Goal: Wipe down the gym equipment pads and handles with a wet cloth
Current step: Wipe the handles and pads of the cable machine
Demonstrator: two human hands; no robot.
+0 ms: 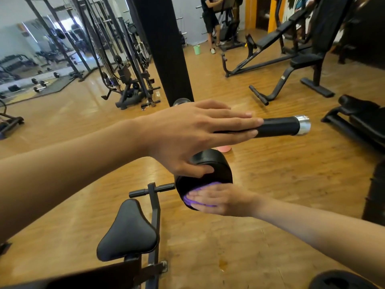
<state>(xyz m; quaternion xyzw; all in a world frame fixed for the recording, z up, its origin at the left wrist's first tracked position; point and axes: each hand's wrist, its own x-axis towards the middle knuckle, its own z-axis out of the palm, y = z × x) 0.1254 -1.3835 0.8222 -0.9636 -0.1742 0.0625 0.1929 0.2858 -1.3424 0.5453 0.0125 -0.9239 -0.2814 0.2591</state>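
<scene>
L grip (187, 130) spread flat, fingers straight over 1 black handle (279, 126) w/ chrome end, thumb on 1 black roller pad (214, 163). R grip (220, 199) flat, fingers together, pressing 1 purple cloth (187, 202) onto pad's end face. 1 black seat (127, 232) below. 2 cups on floor: 1 pink cup (224, 149) behind pad, 1 green cup (196, 49) far back.
</scene>
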